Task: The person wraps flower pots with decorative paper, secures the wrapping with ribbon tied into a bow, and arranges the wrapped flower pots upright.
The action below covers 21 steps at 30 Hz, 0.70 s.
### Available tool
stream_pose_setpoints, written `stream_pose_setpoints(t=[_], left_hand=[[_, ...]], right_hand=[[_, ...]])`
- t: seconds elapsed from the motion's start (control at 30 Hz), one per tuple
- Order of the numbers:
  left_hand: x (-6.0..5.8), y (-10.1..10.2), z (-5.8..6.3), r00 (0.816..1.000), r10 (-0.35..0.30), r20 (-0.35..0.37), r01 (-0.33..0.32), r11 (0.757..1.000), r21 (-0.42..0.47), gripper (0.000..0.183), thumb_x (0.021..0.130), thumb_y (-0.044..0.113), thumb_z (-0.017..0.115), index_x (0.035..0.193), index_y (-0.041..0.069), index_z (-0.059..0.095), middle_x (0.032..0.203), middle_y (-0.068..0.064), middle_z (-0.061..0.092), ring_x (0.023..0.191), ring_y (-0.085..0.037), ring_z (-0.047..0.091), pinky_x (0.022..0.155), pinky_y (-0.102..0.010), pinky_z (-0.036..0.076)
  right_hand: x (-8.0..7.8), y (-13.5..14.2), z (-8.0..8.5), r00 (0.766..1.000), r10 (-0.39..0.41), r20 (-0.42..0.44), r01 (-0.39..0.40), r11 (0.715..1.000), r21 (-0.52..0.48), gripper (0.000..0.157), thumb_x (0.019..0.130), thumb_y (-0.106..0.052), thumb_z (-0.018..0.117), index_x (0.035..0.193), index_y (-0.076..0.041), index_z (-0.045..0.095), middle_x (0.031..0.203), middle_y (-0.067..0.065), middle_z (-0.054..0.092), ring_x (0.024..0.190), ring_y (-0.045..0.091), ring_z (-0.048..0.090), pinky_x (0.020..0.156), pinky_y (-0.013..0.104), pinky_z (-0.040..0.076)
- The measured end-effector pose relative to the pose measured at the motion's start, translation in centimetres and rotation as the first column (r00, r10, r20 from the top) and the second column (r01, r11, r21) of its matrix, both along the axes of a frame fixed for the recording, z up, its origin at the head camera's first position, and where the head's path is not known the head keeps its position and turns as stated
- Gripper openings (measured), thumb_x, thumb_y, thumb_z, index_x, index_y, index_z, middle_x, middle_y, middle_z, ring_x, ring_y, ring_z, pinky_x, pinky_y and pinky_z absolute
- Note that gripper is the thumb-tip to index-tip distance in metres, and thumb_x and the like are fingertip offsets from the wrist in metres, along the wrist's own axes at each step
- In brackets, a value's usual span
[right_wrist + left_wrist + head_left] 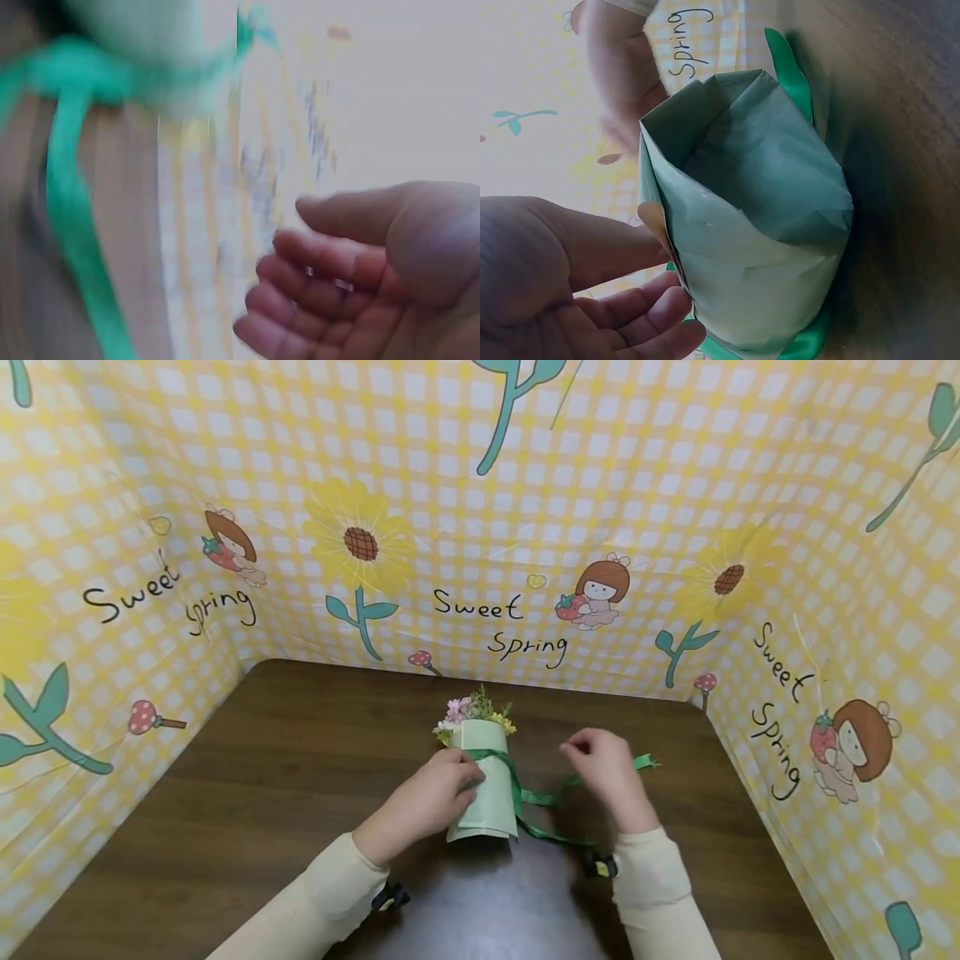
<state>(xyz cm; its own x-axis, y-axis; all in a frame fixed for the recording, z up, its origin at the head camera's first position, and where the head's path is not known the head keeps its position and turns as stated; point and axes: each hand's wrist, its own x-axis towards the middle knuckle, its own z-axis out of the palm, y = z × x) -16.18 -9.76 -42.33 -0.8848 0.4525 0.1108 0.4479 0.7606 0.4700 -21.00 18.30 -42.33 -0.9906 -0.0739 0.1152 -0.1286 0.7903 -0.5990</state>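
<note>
A small bouquet (484, 810) wrapped in pale green paper lies on the table, with pink, white and yellow flowers (467, 712) at its far end. Around the paper runs a green ribbon (514, 777), whose loose tails trail off to the right. My left hand (431, 797) pinches the ribbon band at the left of the wrapper. From the left wrist, the hollow near end of the wrapper (765, 165) shows. To the right, above a ribbon tail (75, 217), my right hand (607, 772) hovers with loosely curled fingers (289, 296), holding nothing.
The dark brown wooden table (315, 735) is enclosed by a yellow checked cloth (465, 527) printed with sunflowers and lettering. A frayed ribbon end (645, 762) lies beyond the right hand. Black wrist straps (390, 897) show below both sleeves.
</note>
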Motion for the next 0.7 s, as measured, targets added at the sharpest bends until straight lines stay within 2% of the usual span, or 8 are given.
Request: stream_pose_setpoints(t=[0.07,0.13,0.2,0.27,0.37,0.47,0.57,0.7], left_hand=[[0.0,0.0,0.0,1.000,-0.006,0.001,0.006,1.000,-0.010,0.025,0.098,0.015,0.070,0.121,0.007,0.073,0.121,-0.009,0.061,0.114,-0.027,0.058,0.092,-0.042,0.053],[0.2,0.1,0.0,1.000,-0.013,-0.003,0.013,1.000,-0.026,0.026,0.098,0.018,0.071,0.122,0.007,0.073,0.123,-0.010,0.061,0.116,-0.027,0.057,0.094,-0.042,0.053],[0.3,0.1,0.0,1.000,-0.017,-0.011,0.016,0.999,-0.040,0.028,0.098,0.020,0.071,0.122,0.006,0.073,0.124,-0.011,0.061,0.118,-0.028,0.057,0.096,-0.042,0.052],[0.4,0.2,0.1,1.000,-0.019,-0.023,0.018,0.998,-0.053,0.028,0.098,0.021,0.071,0.122,0.006,0.073,0.125,-0.011,0.061,0.119,-0.029,0.056,0.097,-0.043,0.051],[0.5,0.3,0.1,0.999,-0.018,-0.036,0.016,0.998,-0.065,0.028,0.098,0.021,0.071,0.122,0.006,0.073,0.127,-0.012,0.061,0.121,-0.029,0.056,0.098,-0.043,0.051],[0.7,0.4,0.2,0.999,-0.015,-0.044,0.012,0.997,-0.076,0.029,0.098,0.022,0.071,0.122,0.006,0.073,0.129,-0.012,0.061,0.124,-0.029,0.055,0.100,-0.043,0.051],[0.9,0.4,0.2,0.998,-0.011,-0.060,0.006,0.996,-0.094,0.030,0.098,0.023,0.071,0.123,0.005,0.073,0.132,-0.013,0.060,0.126,-0.029,0.054,0.102,-0.043,0.050],[1.0,0.5,0.2,0.996,-0.009,-0.084,-0.001,0.993,-0.116,0.031,0.098,0.023,0.071,0.124,0.005,0.072,0.133,-0.014,0.061,0.126,-0.030,0.055,0.102,-0.043,0.051]], right_hand=[[-0.7,2.5,-0.5,0.994,-0.100,0.040,0.099,0.995,0.019,0.026,0.100,-0.031,0.065,0.106,-0.008,0.075,0.101,0.010,0.075,0.085,0.024,0.067,0.073,0.043,0.054],[-1.1,4.6,-1.3,0.979,-0.186,0.089,0.181,0.982,0.056,0.031,0.101,-0.032,0.063,0.108,-0.004,0.074,0.106,0.016,0.074,0.090,0.030,0.068,0.075,0.047,0.054],[-1.5,6.2,-2.4,0.959,-0.248,0.137,0.235,0.967,0.101,0.035,0.100,-0.033,0.062,0.108,-0.001,0.074,0.111,0.020,0.073,0.093,0.034,0.068,0.075,0.049,0.054],[-1.7,7.2,-3.3,0.940,-0.285,0.187,0.262,0.955,0.138,0.037,0.100,-0.035,0.062,0.103,0.000,0.075,0.109,0.021,0.072,0.089,0.035,0.068,0.070,0.048,0.054],[-2.1,8.0,-4.5,0.922,-0.316,0.223,0.283,0.944,0.168,0.039,0.098,-0.038,0.064,0.087,-0.002,0.072,0.094,0.019,0.071,0.076,0.031,0.064,0.059,0.042,0.049],[-2.3,8.1,-5.4,0.911,-0.339,0.234,0.301,0.936,0.182,0.040,0.096,-0.039,0.068,0.073,-0.007,0.064,0.079,0.014,0.066,0.067,0.028,0.059,0.053,0.039,0.045],[-2.5,8.1,-6.0,0.917,-0.339,0.211,0.300,0.934,0.196,0.036,0.095,-0.034,0.070,0.068,-0.010,0.063,0.077,0.011,0.067,0.065,0.027,0.060,0.053,0.040,0.046],[-2.8,8.4,-6.1,0.933,-0.300,0.199,0.261,0.944,0.203,0.031,0.095,-0.025,0.066,0.069,-0.010,0.061,0.074,0.006,0.063,0.066,0.024,0.057,0.057,0.040,0.046]])
